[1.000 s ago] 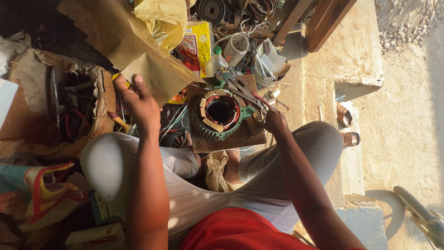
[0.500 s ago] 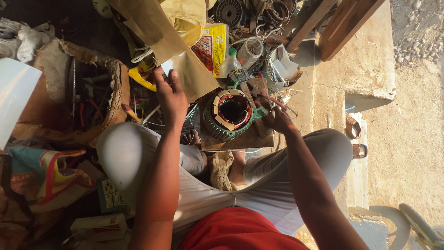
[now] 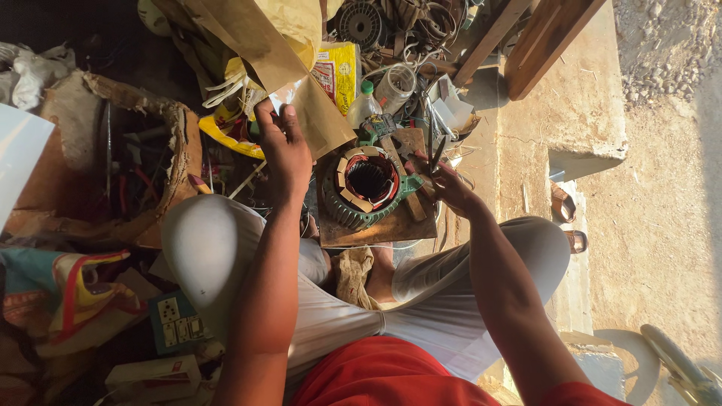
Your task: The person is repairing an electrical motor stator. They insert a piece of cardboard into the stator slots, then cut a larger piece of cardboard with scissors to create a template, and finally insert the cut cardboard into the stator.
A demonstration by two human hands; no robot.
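The green motor stator (image 3: pixel 367 188) sits just above the middle of the frame on a wooden board (image 3: pixel 376 229) between the person's knees, its bore lined with tan insulation strips. The left hand (image 3: pixel 284 150), just left of the stator, has its grip closed on the lower edge of a brown paper sheet (image 3: pixel 301 83) that runs up toward the top of the frame; thumb and fingers pinch it, and the paper's corner hangs touching or just over the stator's upper left rim. The right hand (image 3: pixel 451 188), just right of the stator, has its grip closed around dark scissors (image 3: pixel 435 154) whose blades point upward. To handle the paper well, I judge it best to hold the sheet taut and flat, well off the clutter behind, and bring the blades to it squarely so the cut runs straight. A torn cardboard box (image 3: pixel 113 173) of tools lies at left, a plastic bottle (image 3: pixel 361 105) above.
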